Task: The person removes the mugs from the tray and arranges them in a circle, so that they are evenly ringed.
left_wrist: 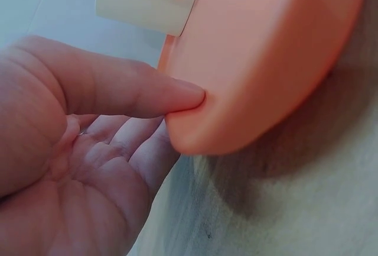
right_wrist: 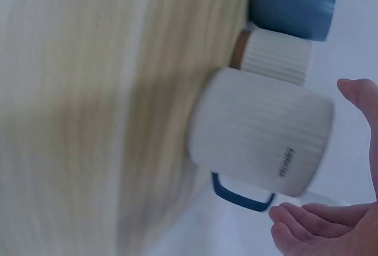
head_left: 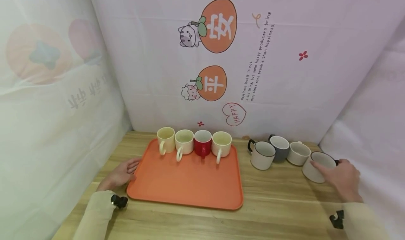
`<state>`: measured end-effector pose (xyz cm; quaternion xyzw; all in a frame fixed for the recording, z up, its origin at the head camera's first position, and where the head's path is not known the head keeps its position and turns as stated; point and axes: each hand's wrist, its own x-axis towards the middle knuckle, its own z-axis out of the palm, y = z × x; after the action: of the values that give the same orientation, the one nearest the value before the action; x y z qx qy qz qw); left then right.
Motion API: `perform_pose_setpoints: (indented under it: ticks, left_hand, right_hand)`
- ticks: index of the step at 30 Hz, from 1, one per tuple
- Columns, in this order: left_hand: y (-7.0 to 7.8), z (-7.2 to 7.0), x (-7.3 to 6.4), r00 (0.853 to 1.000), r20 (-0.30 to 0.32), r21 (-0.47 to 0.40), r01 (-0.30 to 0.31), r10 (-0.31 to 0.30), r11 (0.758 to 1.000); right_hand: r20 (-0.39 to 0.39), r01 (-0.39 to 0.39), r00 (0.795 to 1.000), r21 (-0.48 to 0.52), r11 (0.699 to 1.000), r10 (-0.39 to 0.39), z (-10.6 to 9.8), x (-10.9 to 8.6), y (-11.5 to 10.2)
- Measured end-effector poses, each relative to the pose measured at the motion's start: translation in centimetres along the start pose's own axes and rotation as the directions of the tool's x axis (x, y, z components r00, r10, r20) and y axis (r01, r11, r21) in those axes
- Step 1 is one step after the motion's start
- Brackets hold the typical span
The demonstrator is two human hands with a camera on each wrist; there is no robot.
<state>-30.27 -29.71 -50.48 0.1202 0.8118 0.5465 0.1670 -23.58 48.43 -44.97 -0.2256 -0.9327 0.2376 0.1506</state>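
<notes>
My left hand [head_left: 121,174] is at the left edge of an orange tray [head_left: 183,183]. In the left wrist view its thumb [left_wrist: 183,95] lies over the tray's rim and the other fingers are beneath, pinching it. My right hand [head_left: 344,178] is by a white mug with a dark rim [head_left: 311,171], at the far right of the mugs. The right wrist view shows its thumb and fingers spread apart, with a gap between thumb and mug; the fingertips are close to the dark handle [right_wrist: 239,200].
Along the tray's back edge stand a yellow mug [head_left: 170,145], a red mug [head_left: 202,145] and two cream mugs [head_left: 186,143]. Right of the tray are a white mug with black handle [head_left: 262,159], a grey mug [head_left: 281,152] and a small white cup [head_left: 297,157]. Printed cloth walls surround the wooden table.
</notes>
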Motion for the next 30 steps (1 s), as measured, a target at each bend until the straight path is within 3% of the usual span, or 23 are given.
perform_pose_setpoints:
  ticks: [6, 12, 16, 21, 24, 30]
  left_hand:
    - [0.0, 0.0, -0.2, 1.000, -0.008, -0.008, 0.000, 0.000, 1.000]
    - [0.1, 0.0, -0.3, 1.000, -0.016, 0.003, 0.001, -0.001, 1.000]
    - [-0.1, 0.1, -0.3, 1.000, -0.018, 0.015, -0.004, 0.004, 1.000]
    - [0.0, 0.1, -0.3, 1.000, -0.017, 0.017, -0.005, 0.005, 1.000]
    - [0.1, 0.1, -0.3, 1.000, -0.019, 0.016, -0.001, 0.001, 1.000]
    - [0.1, 0.3, -0.2, 1.000, -0.012, 0.015, 0.008, -0.008, 1.000]
  right_hand:
    - [-0.013, 0.188, 0.982, -0.026, 0.982, -0.188, -2.5, -0.4, -2.0]
    - [0.057, 0.382, 0.923, -0.012, 0.924, -0.381, -2.7, -1.8, -6.0]
    - [0.054, 0.496, 0.866, 0.023, 0.868, -0.497, -1.4, -3.5, -9.8]
    - [0.119, 0.566, 0.813, 0.070, 0.821, -0.570, 0.7, -5.0, -14.7]
    - [0.143, 0.580, 0.793, 0.121, 0.806, -0.592, 2.6, -5.6, -17.3]
    - [0.155, 0.661, 0.716, 0.164, 0.732, -0.681, 7.2, -7.1, -20.7]
